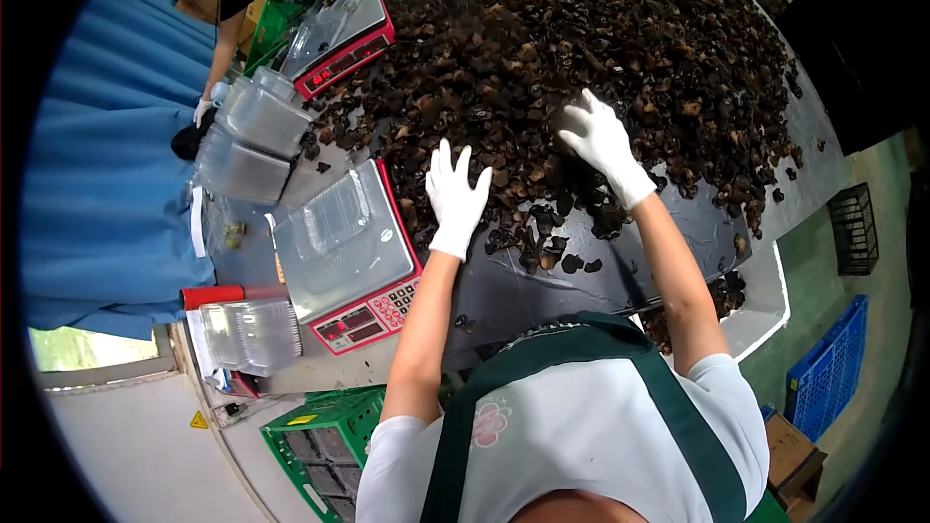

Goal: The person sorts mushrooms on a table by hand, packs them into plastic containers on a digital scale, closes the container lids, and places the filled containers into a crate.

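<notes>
Mushrooms (581,39) beneath both open grips (457,200) (603,143)

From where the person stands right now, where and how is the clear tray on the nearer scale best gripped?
Probably by its rim, on the edge facing the left hand, coming in from that side and slightly above. The clear tray lies flat on the nearer scale, its outer edge exposed; its thin-looking plastic suggests a light pinch.
</notes>
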